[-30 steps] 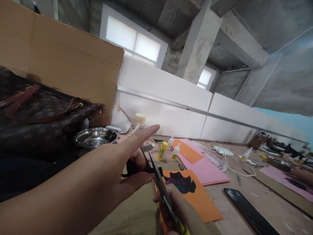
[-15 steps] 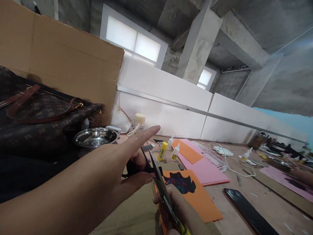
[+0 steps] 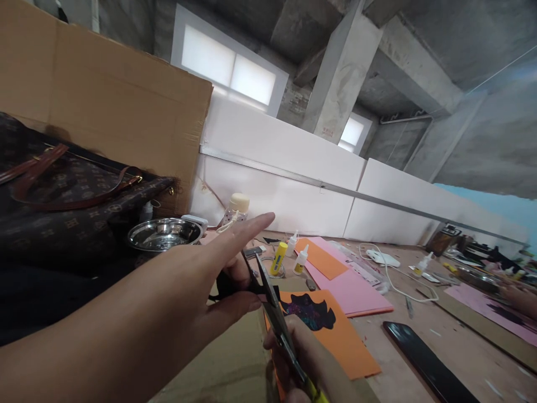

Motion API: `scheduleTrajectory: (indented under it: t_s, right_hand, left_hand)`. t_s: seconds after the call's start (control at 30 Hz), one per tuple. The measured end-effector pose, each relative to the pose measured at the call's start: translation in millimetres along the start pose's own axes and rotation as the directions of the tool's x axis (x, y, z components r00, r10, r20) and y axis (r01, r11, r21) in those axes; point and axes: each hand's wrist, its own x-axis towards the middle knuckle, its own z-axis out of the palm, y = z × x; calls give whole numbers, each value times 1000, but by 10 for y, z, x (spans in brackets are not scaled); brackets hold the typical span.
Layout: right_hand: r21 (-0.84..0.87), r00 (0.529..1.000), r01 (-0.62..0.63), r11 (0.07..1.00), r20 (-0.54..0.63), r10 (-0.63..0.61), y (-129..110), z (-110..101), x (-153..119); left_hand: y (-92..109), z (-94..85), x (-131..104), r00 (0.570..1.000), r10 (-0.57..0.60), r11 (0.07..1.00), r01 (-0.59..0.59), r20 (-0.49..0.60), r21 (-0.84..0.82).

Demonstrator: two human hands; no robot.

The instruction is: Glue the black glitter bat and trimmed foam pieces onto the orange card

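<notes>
My left hand (image 3: 226, 266) grips a piece of black paper (image 3: 229, 288) between thumb and fingers, its index finger stretched out. Scissors (image 3: 280, 330) with yellow handles are in my right hand (image 3: 297, 352), their blades parted at the paper's right edge. Just beyond the scissors, a black cut-out with a purple and blue pattern (image 3: 310, 312) lies on an orange sheet (image 3: 354, 350). Part of the black paper is hidden by my left hand.
A yellow glue stick (image 3: 278, 258) and small glue bottles (image 3: 301, 259) stand behind the orange sheet. Pink sheets (image 3: 356, 291) and a black phone (image 3: 423, 358) lie to the right. A steel bowl (image 3: 165, 234) and a brown bag (image 3: 79, 207) are at left. Another person's hand (image 3: 518, 296) is far right.
The scissors' blades have shifted very slightly at the black paper. Both hands keep almost the same place and hold.
</notes>
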Motion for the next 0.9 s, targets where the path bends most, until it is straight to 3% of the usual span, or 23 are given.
scheduleTrajectory:
  t_s: [0.43,0.6,0.9]
  right_hand:
    - [23,995,-24,999,98,22,-168,-14,33]
    - [26,995,-14,1000,99,11,-228,-8,44]
    - [34,996,-9,999,94,5,-100,4,42]
  left_hand:
    - [-8,-13,-12,998,-12,999,14,65,-31]
    - [13,-17,-23,999,-3,1000,5,45,-26]
    - [-67,173,-106,998,11,1000,-10,-57,13]
